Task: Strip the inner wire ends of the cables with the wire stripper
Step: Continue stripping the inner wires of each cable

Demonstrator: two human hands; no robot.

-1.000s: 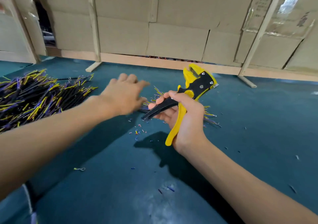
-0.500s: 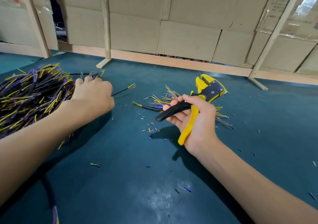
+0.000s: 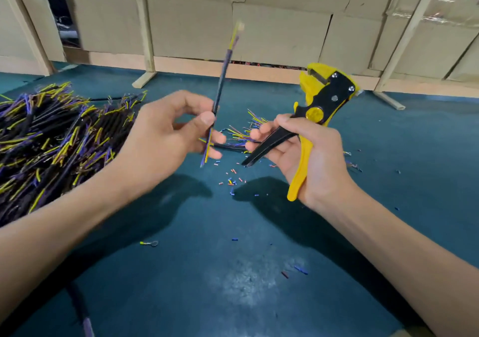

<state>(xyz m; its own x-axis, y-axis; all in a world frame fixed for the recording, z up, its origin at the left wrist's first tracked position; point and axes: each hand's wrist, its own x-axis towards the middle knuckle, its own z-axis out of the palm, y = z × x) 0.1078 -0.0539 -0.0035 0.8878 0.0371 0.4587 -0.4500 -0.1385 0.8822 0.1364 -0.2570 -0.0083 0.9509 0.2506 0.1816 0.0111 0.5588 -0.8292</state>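
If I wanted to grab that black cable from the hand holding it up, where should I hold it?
Probably the bare black sleeve of the cable above the left hand, coming from the side. It stands nearly upright, so fingers can close across it there. The loose coloured wire ends below the fingers are thin and need to stay free for the wire stripper in the right hand.

Matte teal table top, glossy yellow-and-black plastic wire stripper with shiny metal screws, cardboard wall, bare wood struts.

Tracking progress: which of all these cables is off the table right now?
The cable pinched in the left hand, held nearly upright; the rest lie in piles on the table.
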